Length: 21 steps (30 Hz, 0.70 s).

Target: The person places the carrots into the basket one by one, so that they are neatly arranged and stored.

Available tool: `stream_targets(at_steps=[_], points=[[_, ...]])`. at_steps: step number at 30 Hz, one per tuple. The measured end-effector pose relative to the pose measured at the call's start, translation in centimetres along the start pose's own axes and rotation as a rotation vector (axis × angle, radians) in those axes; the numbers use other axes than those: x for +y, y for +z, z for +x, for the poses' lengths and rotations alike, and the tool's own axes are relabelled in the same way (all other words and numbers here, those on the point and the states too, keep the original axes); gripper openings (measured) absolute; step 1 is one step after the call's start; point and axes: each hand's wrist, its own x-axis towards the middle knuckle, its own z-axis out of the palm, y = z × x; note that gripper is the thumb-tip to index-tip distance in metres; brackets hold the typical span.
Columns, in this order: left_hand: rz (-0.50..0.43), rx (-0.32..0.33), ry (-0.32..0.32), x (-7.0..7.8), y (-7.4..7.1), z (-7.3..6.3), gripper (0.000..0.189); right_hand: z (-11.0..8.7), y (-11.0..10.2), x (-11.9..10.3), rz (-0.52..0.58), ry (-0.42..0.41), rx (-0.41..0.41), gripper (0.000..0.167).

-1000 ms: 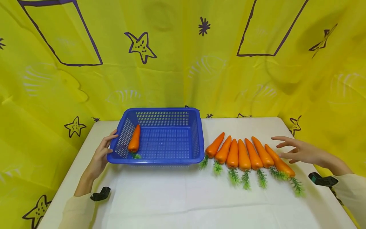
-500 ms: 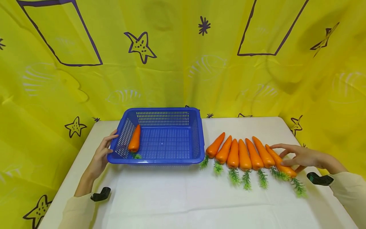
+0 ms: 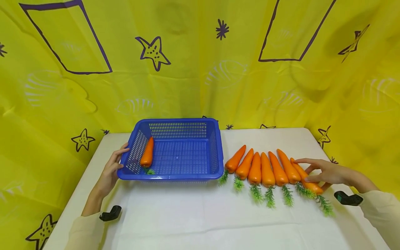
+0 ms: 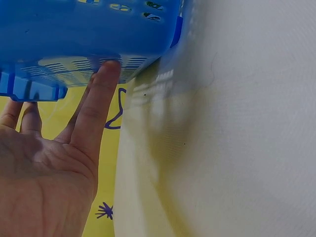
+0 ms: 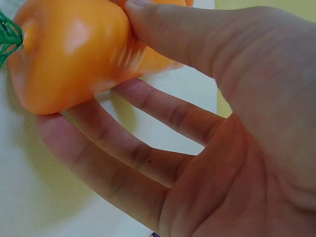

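Observation:
In the head view my right hand (image 3: 332, 172) grips the rightmost orange carrot (image 3: 300, 170) of a row on the table. Close up in the right wrist view, the thumb lies over the upper side of this carrot (image 5: 74, 54), and the fingers (image 5: 116, 163) reach along its other side. My left hand (image 3: 110, 170) rests against the left side of a blue plastic basket (image 3: 172, 176). From the left wrist, straight fingers (image 4: 91, 116) touch the basket's slotted wall and reach up under its rim. One carrot (image 3: 147, 152) with a green top lies inside, along the left wall.
Several more carrots (image 3: 267, 170) lie side by side right of the basket, green tops toward me. White cloth covers the table (image 3: 200, 211). A yellow patterned curtain (image 3: 187, 86) hangs behind and at both sides. A small black device (image 3: 348, 198) sits at each wrist.
My right hand has come down and left from above the table's right side onto the rightmost carrot and now grips it. My left hand and the basket have stayed in place.

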Motion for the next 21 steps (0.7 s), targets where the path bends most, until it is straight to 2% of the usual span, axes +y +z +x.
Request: stream_targets(at_steps=[8, 21], points=[[0.002, 0.003, 0.009, -0.27, -0.13, -0.06, 0.058, -0.07, -0.03, 0.04, -0.008, -0.043, -0.017, 0.069], [0.016, 0.007, 0.0, -0.25, -0.11, 0.05, 0.059, 0.05, 0.2, 0.27, -0.032, -0.018, 0.01, 0.071]])
